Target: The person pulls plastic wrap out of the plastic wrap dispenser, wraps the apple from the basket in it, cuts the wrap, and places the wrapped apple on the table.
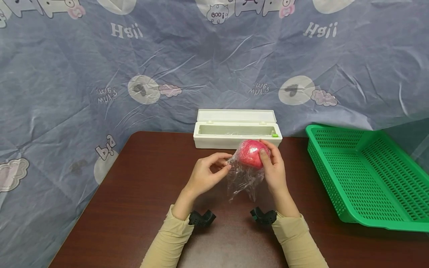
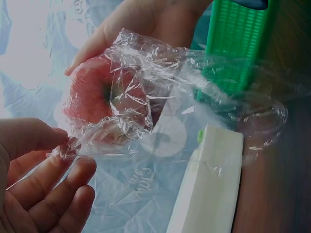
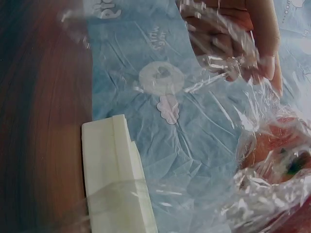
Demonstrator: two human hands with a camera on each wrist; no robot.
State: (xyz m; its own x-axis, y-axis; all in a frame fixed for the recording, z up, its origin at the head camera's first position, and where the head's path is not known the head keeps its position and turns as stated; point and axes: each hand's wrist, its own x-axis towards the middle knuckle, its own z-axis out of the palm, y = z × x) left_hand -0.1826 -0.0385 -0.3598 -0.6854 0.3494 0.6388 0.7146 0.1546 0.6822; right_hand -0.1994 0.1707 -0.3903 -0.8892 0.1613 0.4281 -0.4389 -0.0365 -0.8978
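A red apple (image 1: 250,153) is partly wrapped in clear cling film (image 1: 244,180), whose loose end hangs below it. My right hand (image 1: 275,168) grips the apple from the right, thumb on its near face. In the left wrist view, the apple's hollow (image 2: 108,92) shows through crumpled film. My left hand (image 1: 208,173) pinches a gathered edge of the film between thumb and forefinger, left of the apple. The other left fingers (image 2: 77,187) are loosely bent. Both hands are raised above the table, in front of a white cling film box (image 1: 234,142).
The white box stands at the table's back edge with its lid (image 1: 236,115) raised and a green piece (image 1: 275,135) at its right end. A green plastic basket (image 1: 330,186) sits on the right of the brown table (image 1: 134,208). A printed grey-blue cloth (image 1: 214,74) hangs behind.
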